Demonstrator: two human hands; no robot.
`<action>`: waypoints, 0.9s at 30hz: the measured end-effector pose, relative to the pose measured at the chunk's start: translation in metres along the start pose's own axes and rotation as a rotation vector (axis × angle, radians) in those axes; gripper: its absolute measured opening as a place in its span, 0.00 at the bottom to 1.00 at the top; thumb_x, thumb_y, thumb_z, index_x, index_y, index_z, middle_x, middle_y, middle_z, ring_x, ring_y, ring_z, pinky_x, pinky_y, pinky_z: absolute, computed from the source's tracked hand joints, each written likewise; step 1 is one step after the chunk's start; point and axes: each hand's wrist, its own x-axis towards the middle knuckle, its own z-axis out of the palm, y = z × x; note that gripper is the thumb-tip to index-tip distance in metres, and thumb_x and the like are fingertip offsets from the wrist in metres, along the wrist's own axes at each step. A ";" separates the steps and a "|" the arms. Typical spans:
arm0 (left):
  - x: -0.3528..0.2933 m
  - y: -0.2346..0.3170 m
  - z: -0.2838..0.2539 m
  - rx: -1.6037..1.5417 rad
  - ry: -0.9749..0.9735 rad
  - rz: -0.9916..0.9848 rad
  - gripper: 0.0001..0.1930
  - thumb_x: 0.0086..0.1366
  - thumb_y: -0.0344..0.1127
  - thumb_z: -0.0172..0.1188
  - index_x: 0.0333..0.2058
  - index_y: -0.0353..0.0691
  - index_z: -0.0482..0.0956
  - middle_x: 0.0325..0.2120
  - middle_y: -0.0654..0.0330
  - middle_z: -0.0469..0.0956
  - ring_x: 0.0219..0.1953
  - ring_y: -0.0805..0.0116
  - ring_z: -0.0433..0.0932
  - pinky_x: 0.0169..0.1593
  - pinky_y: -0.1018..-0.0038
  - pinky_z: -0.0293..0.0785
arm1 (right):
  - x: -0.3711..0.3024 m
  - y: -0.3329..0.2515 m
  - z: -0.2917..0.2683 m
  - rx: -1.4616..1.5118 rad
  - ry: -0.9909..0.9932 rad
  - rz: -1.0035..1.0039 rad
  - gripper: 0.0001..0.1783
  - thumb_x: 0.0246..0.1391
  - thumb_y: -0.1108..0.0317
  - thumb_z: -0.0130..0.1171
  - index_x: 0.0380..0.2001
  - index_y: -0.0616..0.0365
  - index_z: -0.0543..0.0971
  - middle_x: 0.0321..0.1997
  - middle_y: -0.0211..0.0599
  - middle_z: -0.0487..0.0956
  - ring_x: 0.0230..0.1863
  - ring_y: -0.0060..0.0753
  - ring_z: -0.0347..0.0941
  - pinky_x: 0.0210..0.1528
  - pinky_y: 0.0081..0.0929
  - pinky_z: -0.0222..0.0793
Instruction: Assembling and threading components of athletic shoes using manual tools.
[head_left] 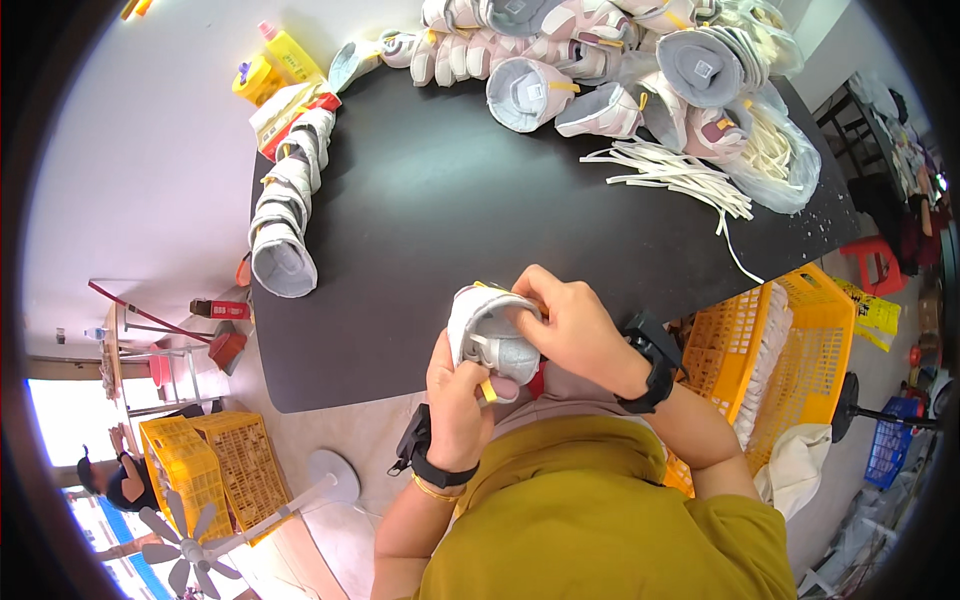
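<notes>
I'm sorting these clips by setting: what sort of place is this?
Probably a small shoe-making workshop: many matching shoe uppers are piled on the dark table, a loose bundle of white laces lies beside them, and yellow crates stand nearby.

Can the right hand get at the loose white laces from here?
Probably yes: only dark tabletop shows between the right hand and the white laces, though that hand is at the shoe upper.
</notes>
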 end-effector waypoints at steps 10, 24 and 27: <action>0.003 -0.006 0.002 0.153 0.072 0.123 0.16 0.65 0.23 0.55 0.51 0.36 0.71 0.40 0.60 0.77 0.35 0.75 0.78 0.28 0.82 0.76 | -0.033 -0.031 -0.011 0.140 0.168 -0.141 0.11 0.59 0.73 0.56 0.45 0.60 0.72 0.28 0.43 0.78 0.22 0.44 0.75 0.28 0.32 0.74; 0.002 -0.013 0.007 0.191 0.099 0.146 0.14 0.66 0.22 0.53 0.50 0.37 0.72 0.40 0.60 0.78 0.34 0.74 0.78 0.28 0.79 0.76 | -0.040 -0.017 0.001 -0.370 0.153 -0.382 0.13 0.46 0.80 0.64 0.38 0.61 0.78 0.36 0.37 0.74 0.27 0.35 0.76 0.28 0.27 0.74; 0.002 -0.012 0.007 0.231 0.041 0.114 0.16 0.65 0.22 0.52 0.52 0.37 0.70 0.42 0.61 0.77 0.35 0.75 0.77 0.28 0.79 0.76 | -0.036 -0.012 0.003 -0.475 0.193 -0.463 0.15 0.44 0.78 0.61 0.39 0.62 0.76 0.35 0.36 0.71 0.28 0.33 0.75 0.27 0.27 0.74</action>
